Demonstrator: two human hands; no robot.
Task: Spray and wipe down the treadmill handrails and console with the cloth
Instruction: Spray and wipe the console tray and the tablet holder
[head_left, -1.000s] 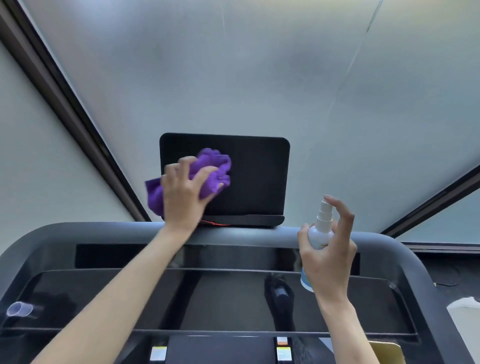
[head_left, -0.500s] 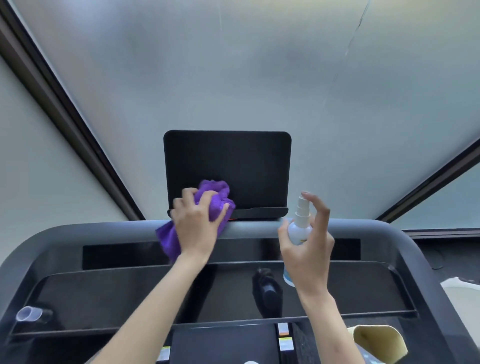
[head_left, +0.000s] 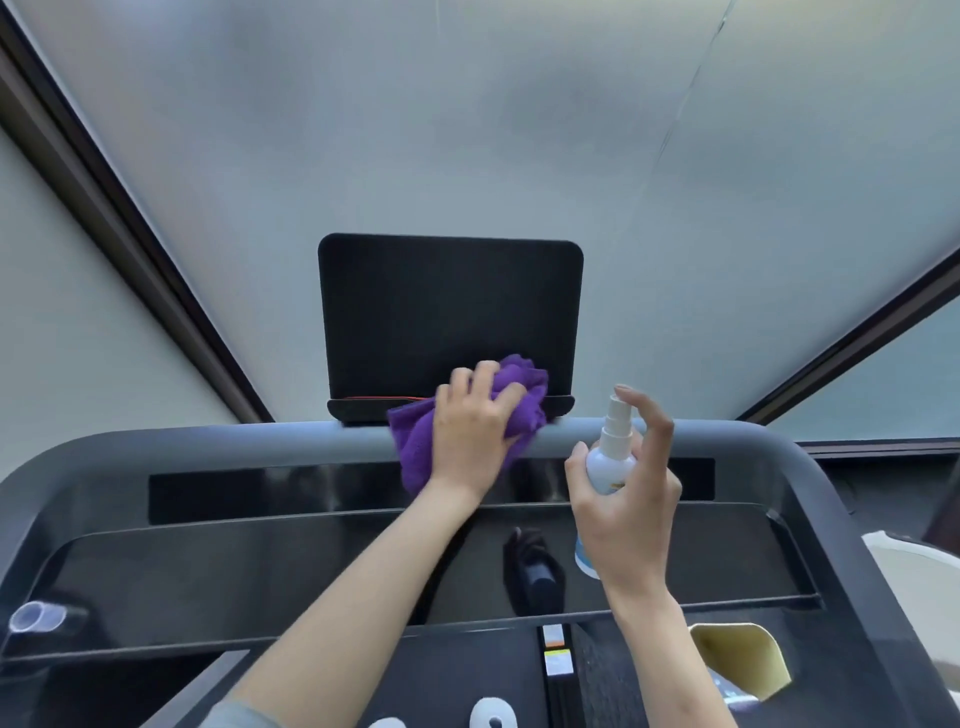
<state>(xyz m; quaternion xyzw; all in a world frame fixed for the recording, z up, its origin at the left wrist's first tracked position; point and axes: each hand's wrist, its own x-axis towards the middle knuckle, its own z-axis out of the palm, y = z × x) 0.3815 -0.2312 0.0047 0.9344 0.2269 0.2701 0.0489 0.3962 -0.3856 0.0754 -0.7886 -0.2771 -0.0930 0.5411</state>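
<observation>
Closest to the camera, the glossy black console panel (head_left: 260, 566) is picking up reflections, with a clear cup-like thing (head_left: 32, 618) sitting at its left end and a yellowish pocket (head_left: 743, 660) off to the lower right, though what's inside that pocket is too blurry to call. Just above the panel, the person's right hand (head_left: 623, 519) is wrapping around a small white spray bottle (head_left: 610, 457), palm and lower fingers curled on the body while the index finger is hovering loose over the nozzle rather than pressing it, so it's looking like wiping time, not spraying time. A bit further out, the left hand (head_left: 472, 431) is bunching the purple cloth (head_left: 415, 441) in curled fingers and pressing it where the grey front handrail (head_left: 234, 447) meets the little ledge under the black screen (head_left: 447, 312). The cloth is draping over the rail and touching the screen's bottom right edge. To do this bit well, she's probably wanting to flatten the wad so more fabric is working, drag it along that ledge seam where grime collects, then keep sweeping across the rail towards both corners. Keeping the nozzle pointing away from the screen is worth it too, since drips could be running into the ledge.
</observation>
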